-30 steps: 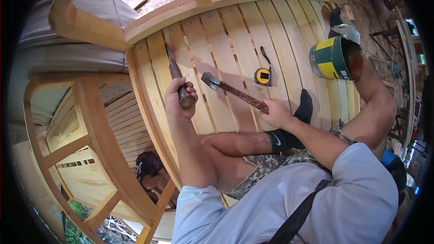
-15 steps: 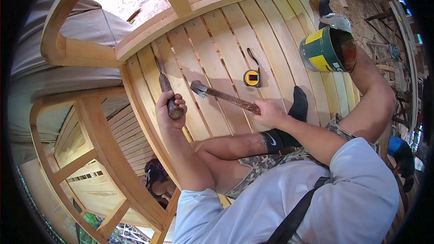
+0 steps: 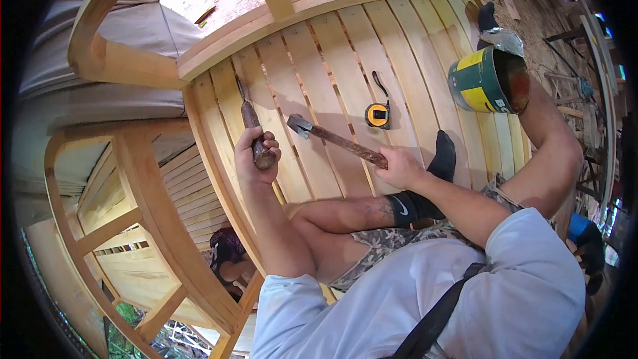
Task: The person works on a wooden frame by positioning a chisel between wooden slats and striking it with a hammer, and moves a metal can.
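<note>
1. Two wooden-handled tools are in hand: a chisel (image 3: 250,115) and a hammer (image 3: 342,143).
2. Left hand (image 3: 246,156) is clenched around the chisel's handle, its blade pointing away over the slats (image 3: 342,179); whether the tip touches them I cannot tell.
3. Right hand (image 3: 401,167) grips the hammer by the end of its handle, the head near the chisel.
4. White swoosh on the black sock (image 3: 417,207); white lettering on the green-and-yellow tin (image 3: 473,82), too turned to read.
5. Yellow-and-black tape measure (image 3: 378,116) lies beyond the hammer; a curved rail (image 3: 319,3) borders the slats.
</note>
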A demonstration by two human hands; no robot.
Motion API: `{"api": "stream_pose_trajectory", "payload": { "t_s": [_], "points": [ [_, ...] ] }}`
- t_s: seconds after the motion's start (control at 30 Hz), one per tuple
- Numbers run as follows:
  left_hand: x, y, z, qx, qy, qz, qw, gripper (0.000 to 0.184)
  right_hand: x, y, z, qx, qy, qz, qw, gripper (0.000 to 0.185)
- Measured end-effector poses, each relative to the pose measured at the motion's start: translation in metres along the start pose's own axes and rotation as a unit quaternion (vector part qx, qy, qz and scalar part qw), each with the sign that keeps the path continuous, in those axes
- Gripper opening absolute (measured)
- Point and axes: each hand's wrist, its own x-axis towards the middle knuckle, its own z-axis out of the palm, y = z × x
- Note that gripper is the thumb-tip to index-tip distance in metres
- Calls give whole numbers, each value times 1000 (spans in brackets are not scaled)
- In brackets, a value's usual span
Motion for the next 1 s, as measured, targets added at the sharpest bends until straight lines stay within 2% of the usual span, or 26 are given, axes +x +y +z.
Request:
{"api": "stream_pose_trajectory", "payload": {
  "t_s": [0.17,0.37,0.7,0.77,0.87,0.93,1.0],
  "points": [
    [0,0,1,11,-2,3,1000,20,1,3,5,-8,23,-14,1000,29],
    [1,-1,1,12,14,6,1000,17,2,-1,4,-9,8,-1,1000,27],
    [-1,-3,4,48,8,25,999,16,5,0,7,-42,39,-59,997,30],
    [2,-4,3,46,8,31,998,16,7,-4,2,23,-8,-6,1000,30],
    [2,-6,4,63,6,38,997,17,7,-13,-12,23,-53,10,998,31],
    [4,-7,4,77,-8,42,996,16,11,-21,-11,40,-65,11,997,30],
    [5,-11,5,90,-9,56,994,15,17,-23,-5,144,-42,38,988,29]
  ]
}}
